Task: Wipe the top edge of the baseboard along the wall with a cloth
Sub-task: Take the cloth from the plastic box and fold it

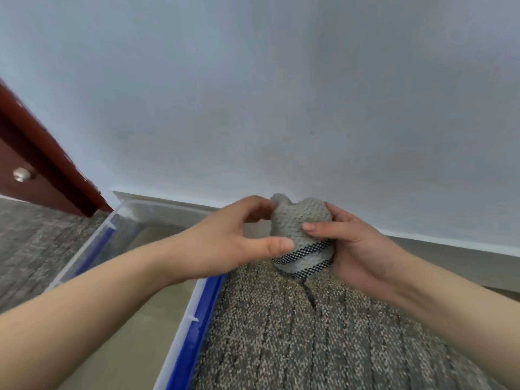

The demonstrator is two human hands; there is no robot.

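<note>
Left hand (239, 240) and right hand (357, 249) both pinch one grey cloth (298, 220) near one baseboard (450, 257), beside one bin (206, 305).

Both hands hold a bunched grey cloth (301, 223) with checked trim, the left hand (239, 237) pinching it and the right hand (354, 249) cupping it. They are above the carpet (309, 339), near the baseboard (450, 258). A clear bin (194, 308) sits to the left.
</note>
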